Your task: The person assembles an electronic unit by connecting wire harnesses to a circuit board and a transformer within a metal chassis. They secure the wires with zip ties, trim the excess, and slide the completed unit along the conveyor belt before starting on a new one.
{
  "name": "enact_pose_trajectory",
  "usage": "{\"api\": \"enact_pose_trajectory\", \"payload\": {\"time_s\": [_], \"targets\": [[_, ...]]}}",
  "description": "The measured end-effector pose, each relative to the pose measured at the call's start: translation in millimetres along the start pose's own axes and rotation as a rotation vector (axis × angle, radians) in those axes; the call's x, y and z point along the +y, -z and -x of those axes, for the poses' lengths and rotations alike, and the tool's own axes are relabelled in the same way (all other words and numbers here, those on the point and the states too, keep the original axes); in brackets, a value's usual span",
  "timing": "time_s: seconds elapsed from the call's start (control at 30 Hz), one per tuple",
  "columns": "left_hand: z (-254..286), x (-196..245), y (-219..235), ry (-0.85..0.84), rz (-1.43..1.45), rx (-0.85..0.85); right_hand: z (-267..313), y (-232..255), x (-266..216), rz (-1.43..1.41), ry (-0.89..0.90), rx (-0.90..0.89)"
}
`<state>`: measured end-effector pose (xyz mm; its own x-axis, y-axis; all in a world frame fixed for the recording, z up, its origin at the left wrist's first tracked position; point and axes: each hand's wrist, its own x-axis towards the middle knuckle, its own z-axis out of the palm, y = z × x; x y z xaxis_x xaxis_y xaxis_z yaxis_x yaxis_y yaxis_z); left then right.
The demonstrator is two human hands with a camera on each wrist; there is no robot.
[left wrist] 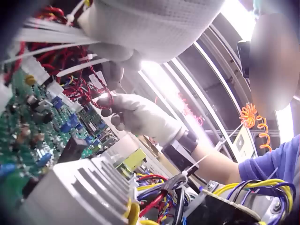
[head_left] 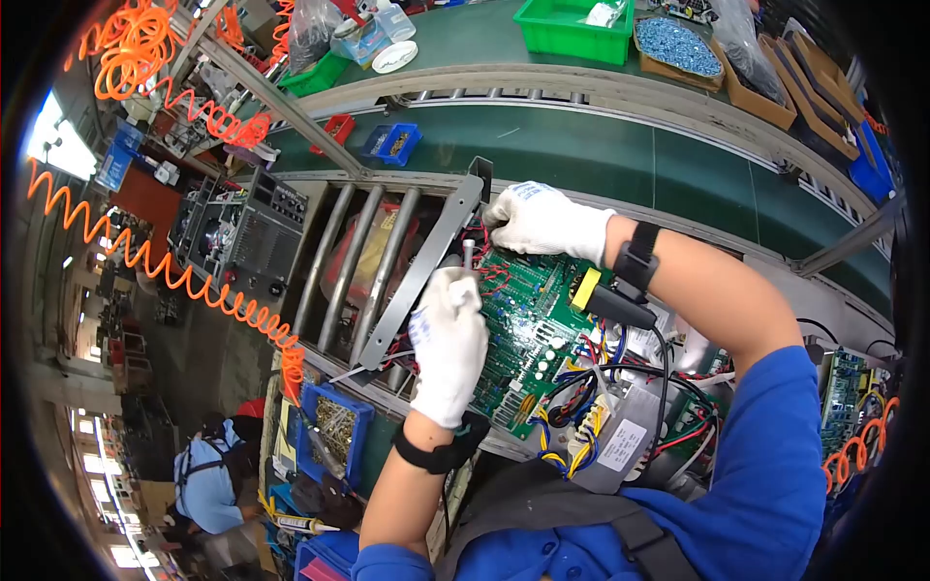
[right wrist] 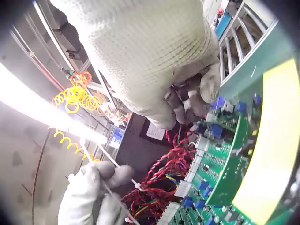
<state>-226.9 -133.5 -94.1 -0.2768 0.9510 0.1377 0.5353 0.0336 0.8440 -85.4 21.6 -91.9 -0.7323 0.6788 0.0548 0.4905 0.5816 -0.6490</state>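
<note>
Pinching white cable ties (left wrist: pixel 49 35), your left hand (head_left: pixel 449 334) sits mid-frame. Your right hand (head_left: pixel 547 219), upper centre, pinches twisted red wires (right wrist: pixel 159 172), presumably keeping them gathered.

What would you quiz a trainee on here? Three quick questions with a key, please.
1. True or false: the left hand and right hand wear black gloves.
2. Fill in: the large circuit board is mostly ____.
3. In the head view, the long grey bar lies between the left hand and: A, circuit board; B, rollers; C, right hand.

Key: 1, false, white gloves; 2, green; 3, B.
</note>
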Motion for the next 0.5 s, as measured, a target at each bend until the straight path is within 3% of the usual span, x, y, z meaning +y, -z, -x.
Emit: {"api": "enact_pose_trajectory", "payload": {"time_s": [0.03, 0.1, 0.17, 0.27, 0.43, 0.5], "targets": [[-5.0, 5.5, -5.2, 0.073, 0.007, -0.063, -1.9, -1.7, 2.8, -0.001, 0.001, 0.006], [-16.4, 1.5, -7.7, 0.052, 0.005, -0.106, -2.7, 1.9, -6.6, 0.099, -0.159, 0.099], [-24.6, 5.6, -9.9, 0.243, 0.138, -0.14, -8.6, -9.2, 8.5, 0.092, -0.145, 0.108], [-24.3, 5.2, -3.2, 0.294, 0.219, -0.177, -12.1, -14.0, 26.4, -0.14, 0.039, -0.018], [-26.3, 8.1, -0.9, 0.264, 0.308, -0.221, -5.5, -8.9, 24.8, -0.235, 0.08, -0.01], [-24.0, -5.3, 2.1, 0.247, 0.322, -0.256, -5.6, -4.3, 11.6, -0.297, -0.148, -0.045]]}}
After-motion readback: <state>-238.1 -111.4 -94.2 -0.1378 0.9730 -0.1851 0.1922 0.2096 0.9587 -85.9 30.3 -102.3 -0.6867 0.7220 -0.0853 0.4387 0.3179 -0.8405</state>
